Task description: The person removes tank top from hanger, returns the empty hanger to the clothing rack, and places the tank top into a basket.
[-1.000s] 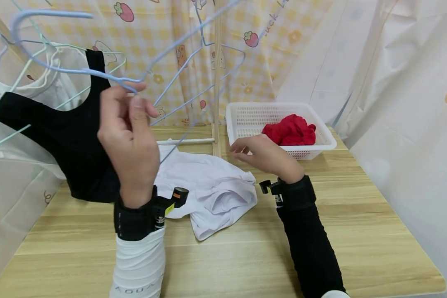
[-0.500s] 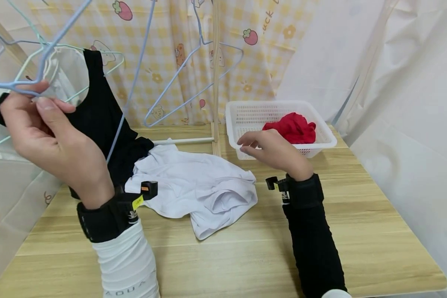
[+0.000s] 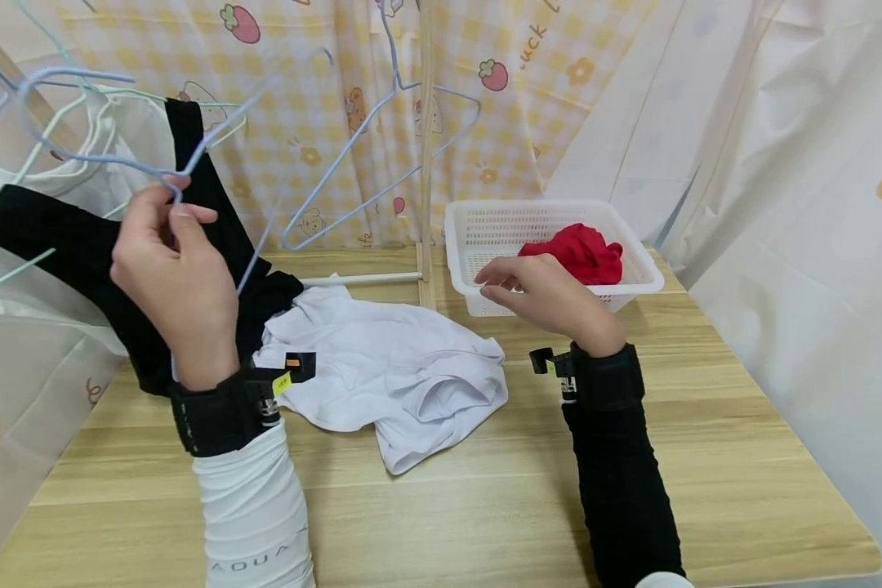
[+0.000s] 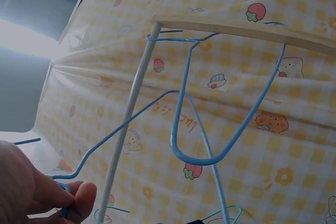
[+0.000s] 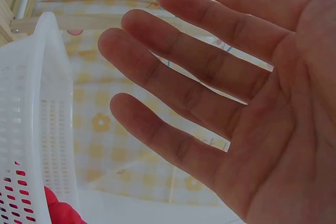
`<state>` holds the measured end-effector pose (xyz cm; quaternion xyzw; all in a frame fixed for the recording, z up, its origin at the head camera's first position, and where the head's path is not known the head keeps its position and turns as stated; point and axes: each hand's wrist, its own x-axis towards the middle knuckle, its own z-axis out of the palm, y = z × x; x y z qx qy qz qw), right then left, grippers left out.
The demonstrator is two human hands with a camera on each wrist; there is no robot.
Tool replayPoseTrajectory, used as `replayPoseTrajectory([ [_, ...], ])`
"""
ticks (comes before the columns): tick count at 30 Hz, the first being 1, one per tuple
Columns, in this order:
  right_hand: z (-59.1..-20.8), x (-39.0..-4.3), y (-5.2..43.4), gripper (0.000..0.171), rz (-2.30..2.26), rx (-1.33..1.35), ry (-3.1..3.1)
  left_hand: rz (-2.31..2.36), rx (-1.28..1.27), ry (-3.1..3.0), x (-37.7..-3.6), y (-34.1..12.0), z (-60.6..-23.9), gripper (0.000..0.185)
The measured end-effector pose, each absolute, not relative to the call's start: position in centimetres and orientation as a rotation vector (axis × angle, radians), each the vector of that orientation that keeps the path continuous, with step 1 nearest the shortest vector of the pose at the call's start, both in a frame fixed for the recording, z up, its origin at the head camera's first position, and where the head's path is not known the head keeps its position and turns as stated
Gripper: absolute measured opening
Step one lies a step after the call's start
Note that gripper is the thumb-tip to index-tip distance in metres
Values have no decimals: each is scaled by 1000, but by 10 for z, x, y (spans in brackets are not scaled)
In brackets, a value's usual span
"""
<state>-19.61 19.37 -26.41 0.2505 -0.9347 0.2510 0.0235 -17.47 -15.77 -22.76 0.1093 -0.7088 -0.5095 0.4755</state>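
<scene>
Left hand (image 3: pixel 172 273) pinching blue hanger (image 3: pixel 110 155), right hand (image 3: pixel 540 294) spread beside basket (image 3: pixel 650 278); probably next: threading hanger into white shirt (image 3: pixel 397 371).

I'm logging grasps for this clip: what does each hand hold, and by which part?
The left hand pinches a light blue wire hanger near the base of its hook, at the neck. The right hand holds nothing, fingers relaxed beside the white basket.

The blue hanger (image 3: pixel 213 131) blurs in the head view; the black top (image 3: pixel 81 245) runs off the left edge.
</scene>
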Motion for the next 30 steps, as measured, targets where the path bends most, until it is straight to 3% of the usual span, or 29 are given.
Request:
replayPoseTrajectory([
  [12,-264,-198,196,24,774,779,-2894,-1067,65,-1984,-197,-150,-222,40],
  [17,-264,-198,197,25,778,759,-2902,-973,-53,-2077,-210,-149,-192,42],
  [30,-262,-196,199,27,795,743,-2930,-1007,-51,-2572,-258,-134,-108,60],
])
